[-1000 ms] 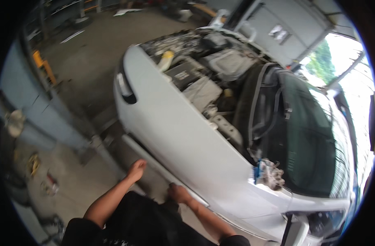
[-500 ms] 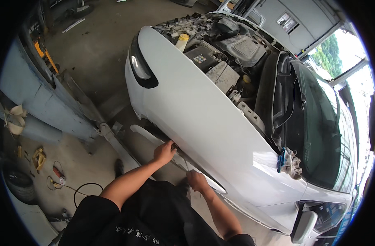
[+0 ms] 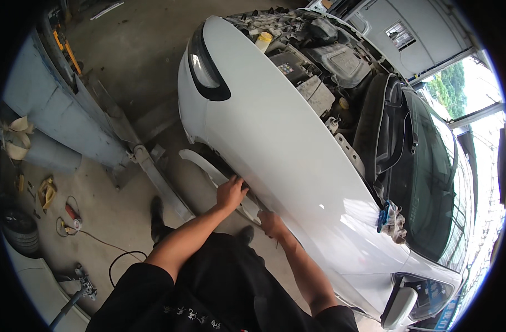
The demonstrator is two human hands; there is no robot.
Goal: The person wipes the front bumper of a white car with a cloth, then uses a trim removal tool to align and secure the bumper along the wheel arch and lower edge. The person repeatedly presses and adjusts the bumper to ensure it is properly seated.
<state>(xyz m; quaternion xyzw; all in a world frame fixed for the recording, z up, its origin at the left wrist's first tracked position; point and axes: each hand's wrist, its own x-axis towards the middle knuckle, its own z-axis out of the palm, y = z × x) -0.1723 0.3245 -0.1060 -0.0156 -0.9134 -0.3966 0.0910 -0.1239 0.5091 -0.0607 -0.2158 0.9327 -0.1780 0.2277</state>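
White fender (image 3: 286,149) lies just ahead of the person, its long axis running from headlight (image 3: 205,63) toward mirror (image 3: 401,307). Pale curved strip (image 3: 199,161) is below its lower edge. At this edge, the left hand (image 3: 232,193) is nearer the headlight, the right hand (image 3: 271,224) nearer the mirror. Both have bent fingers; whether they grasp something, I cannot tell.

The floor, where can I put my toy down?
Bare floor shows between the red corded tool and the left boot. It's crowded beside the white car, where the left hand and right hand are.
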